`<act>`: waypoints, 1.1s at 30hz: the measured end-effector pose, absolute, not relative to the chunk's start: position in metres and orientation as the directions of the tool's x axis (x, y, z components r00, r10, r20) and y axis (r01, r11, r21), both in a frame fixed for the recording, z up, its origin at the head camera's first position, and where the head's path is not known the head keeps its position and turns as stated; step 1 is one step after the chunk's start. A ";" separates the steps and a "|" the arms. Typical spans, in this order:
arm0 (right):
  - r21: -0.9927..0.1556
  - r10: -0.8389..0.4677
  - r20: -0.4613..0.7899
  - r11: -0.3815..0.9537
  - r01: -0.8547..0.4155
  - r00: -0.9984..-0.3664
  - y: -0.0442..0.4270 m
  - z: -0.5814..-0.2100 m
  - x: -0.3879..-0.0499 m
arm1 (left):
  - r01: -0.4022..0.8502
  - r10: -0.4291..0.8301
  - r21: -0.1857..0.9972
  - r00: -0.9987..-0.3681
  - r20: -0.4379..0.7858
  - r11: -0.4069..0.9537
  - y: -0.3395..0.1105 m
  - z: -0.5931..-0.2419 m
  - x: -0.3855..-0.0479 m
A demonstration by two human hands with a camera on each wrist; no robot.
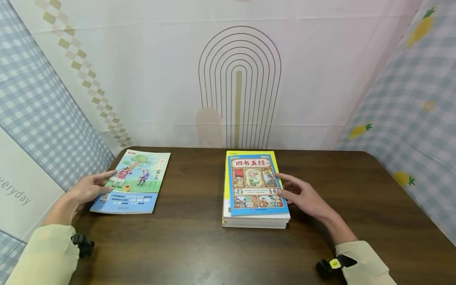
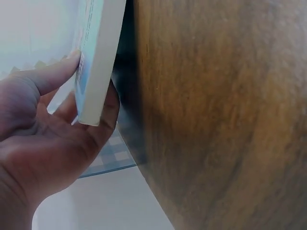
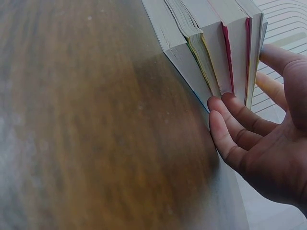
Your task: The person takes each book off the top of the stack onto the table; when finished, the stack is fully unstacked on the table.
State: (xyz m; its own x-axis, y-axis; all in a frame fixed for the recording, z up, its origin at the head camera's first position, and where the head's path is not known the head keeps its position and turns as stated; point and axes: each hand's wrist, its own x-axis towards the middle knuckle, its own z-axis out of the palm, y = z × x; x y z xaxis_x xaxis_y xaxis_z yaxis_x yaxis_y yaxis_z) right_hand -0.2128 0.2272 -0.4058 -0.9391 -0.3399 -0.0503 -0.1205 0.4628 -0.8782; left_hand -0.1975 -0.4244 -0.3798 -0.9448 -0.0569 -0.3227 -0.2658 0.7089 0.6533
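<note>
On the left of the table lies a thin book (image 1: 144, 184) with a green and blue illustrated cover. My left hand (image 1: 85, 189) pinches its left edge, thumb on the cover and fingers underneath. The left wrist view shows this book (image 2: 103, 62) tilted, its near edge raised off the table. Right of centre stands a stack of several books (image 1: 255, 224), topped by a blue book (image 1: 254, 202) with cartoon panels. My right hand (image 1: 308, 198) rests against the stack's right side. In the right wrist view, its fingertips (image 3: 217, 122) touch the page edges.
Both book groups are on a dark brown wooden table (image 1: 192, 241). A white patterned cloth (image 1: 160, 79) hangs behind it. Checked cloth (image 1: 402, 99) hangs along the right side, and blue checked cloth (image 1: 46, 79) along the left.
</note>
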 end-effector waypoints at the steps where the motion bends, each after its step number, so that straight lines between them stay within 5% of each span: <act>1: -0.878 -0.341 -0.051 0.462 -0.121 -0.939 0.227 -0.406 -0.213 | -0.260 -0.064 0.643 -0.948 -0.312 0.721 -0.423 -0.380 -0.197; 12: -0.882 -0.344 -0.045 0.455 -0.125 -0.938 0.229 -0.405 -0.213 | -0.072 -0.034 0.515 -0.996 -0.083 0.854 -0.376 -0.357 -0.204; 21: -0.885 -0.347 -0.045 0.449 -0.124 -0.937 0.228 -0.406 -0.213 | 0.147 0.261 0.723 -0.964 -0.048 0.675 -0.282 -0.340 -0.215; 33: -0.885 -0.342 -0.051 0.450 -0.116 -0.938 0.227 -0.406 -0.213 | 0.160 0.425 0.852 -0.902 -0.079 0.498 -0.191 -0.350 -0.219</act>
State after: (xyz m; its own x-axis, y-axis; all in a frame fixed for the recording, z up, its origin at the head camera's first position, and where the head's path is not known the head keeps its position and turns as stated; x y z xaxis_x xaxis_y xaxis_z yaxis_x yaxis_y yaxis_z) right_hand -0.2131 0.2273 -0.4059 -0.9384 -0.3418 -0.0509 -0.1161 0.4504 -0.8852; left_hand -0.2189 -0.1911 -0.3499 -0.9016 0.4251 -0.0795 0.1598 0.4982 0.8522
